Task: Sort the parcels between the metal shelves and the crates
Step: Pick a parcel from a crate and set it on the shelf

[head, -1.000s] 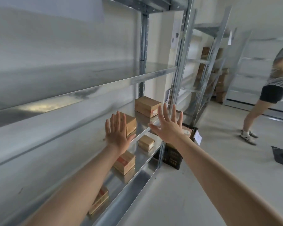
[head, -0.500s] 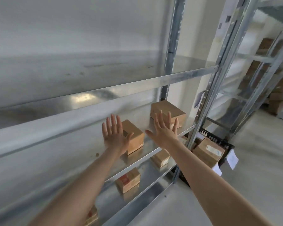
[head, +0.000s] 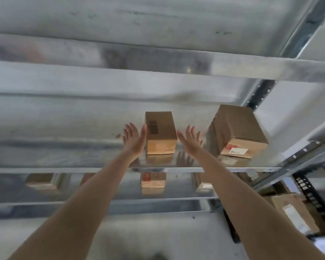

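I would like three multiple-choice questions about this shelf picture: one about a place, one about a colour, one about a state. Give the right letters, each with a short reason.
1. Where does the small cardboard box stand?
A) between the left hand and the right hand
B) inside a crate
C) on the floor

2. What colour is the paper label on the larger cardboard box?
A) green
B) white
C) blue

3. How are the hands?
A) both grip the box
B) one holds a label
C) both open, fingers straight

Answers: 1 A, one hand is on each side of the box on the metal shelf; 2 B, the label on the box's front face is white; 3 C, neither hand curls round anything.
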Demonstrator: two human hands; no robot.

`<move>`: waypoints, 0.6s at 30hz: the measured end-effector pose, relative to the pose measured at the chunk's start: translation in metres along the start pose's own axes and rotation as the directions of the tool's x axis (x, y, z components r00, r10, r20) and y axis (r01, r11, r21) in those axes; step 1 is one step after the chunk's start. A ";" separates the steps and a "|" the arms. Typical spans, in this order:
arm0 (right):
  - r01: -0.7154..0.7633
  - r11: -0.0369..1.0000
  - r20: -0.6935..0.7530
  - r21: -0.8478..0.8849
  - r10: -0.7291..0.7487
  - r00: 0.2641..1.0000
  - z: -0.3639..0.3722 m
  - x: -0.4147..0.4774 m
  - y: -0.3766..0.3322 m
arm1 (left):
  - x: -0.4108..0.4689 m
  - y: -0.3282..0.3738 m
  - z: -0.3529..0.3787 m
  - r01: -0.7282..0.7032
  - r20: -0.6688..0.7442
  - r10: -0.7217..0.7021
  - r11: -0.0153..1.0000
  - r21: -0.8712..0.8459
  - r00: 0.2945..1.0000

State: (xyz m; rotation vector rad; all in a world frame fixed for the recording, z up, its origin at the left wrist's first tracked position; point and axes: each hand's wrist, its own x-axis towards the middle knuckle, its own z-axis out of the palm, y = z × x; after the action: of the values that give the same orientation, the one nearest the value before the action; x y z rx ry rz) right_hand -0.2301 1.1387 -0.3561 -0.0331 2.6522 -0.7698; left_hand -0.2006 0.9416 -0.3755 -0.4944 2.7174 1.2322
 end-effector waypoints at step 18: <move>0.040 0.630 0.068 0.776 -0.146 0.987 0.030 0.000 0.001 | -0.035 0.048 0.025 0.048 0.070 0.009 0.632 -0.773 0.998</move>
State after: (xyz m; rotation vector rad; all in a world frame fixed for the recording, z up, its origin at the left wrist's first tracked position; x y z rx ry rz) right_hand -0.2193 1.1242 -0.3802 0.0120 1.9923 -1.8214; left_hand -0.1846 0.9987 -0.3500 -0.5244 1.9632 2.3504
